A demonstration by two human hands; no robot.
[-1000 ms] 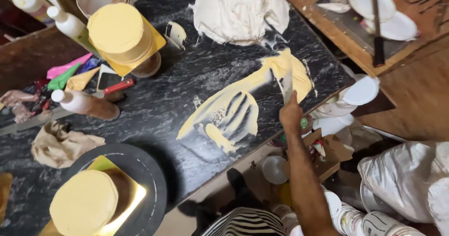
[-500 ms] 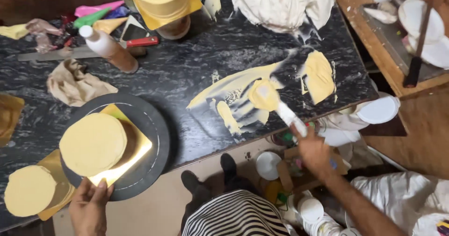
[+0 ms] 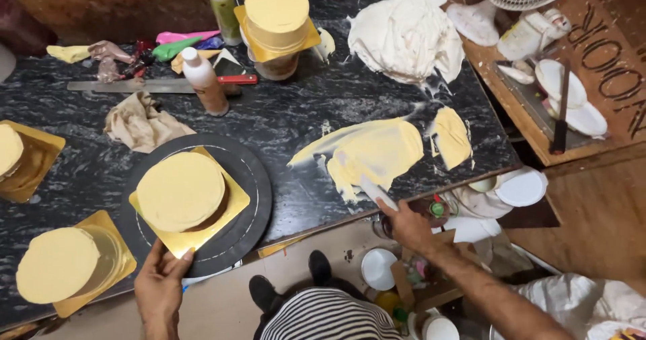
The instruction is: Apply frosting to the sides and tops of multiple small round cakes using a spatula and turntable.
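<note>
The left hand is gripping the near rim of the round black turntable on the black marbled desk, its fingers pinching the edge just below the gold square board carrying a yellow cake. The right hand is closing its fingers around a spatula, whose blade is lying against the spread of yellow cream at the desk's near edge.

Yellow-iced cake on black turntable

Single head view, steep downward look, close over black counter
</note>
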